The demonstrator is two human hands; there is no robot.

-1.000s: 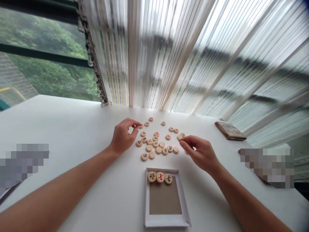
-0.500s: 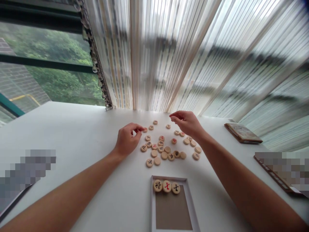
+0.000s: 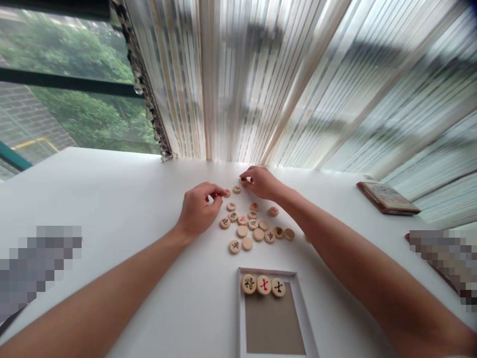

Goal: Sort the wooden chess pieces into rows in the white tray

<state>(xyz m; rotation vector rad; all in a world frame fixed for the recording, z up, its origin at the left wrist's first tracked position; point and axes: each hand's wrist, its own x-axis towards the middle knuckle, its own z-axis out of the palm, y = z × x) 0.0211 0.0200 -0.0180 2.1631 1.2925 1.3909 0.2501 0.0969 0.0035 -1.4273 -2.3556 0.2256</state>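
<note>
Wooden Chinese chess pieces with red or black characters lie scattered on the white table [image 3: 122, 199]; several are blank side up. My left hand [image 3: 201, 206] is curled, its fingertips closed at a red-marked piece [image 3: 227, 193] at the left of the scatter. At the far side, my right hand [image 3: 263, 183] pinches at another piece [image 3: 243, 179], mostly covered by its fingertips. A black-marked piece [image 3: 237, 189] lies between the two hands. Nearer me, a shallow white box tray [image 3: 241, 318] holds a row of three pieces: black, red [image 3: 264, 285] and black. My right forearm hides some pieces.
A flat boxed or book-like item [image 3: 389, 198] lies at the right, with a partly blurred-out object [image 3: 439, 263] nearer me. Another blurred-out object [image 3: 40, 268] is at the left edge. A string curtain [image 3: 238, 99] hangs behind the table, beside a window [image 3: 85, 99].
My right hand has moved left to the far piece, and its fingers have closed there. My left hand stays at the red-marked piece. The view has shifted slightly.
</note>
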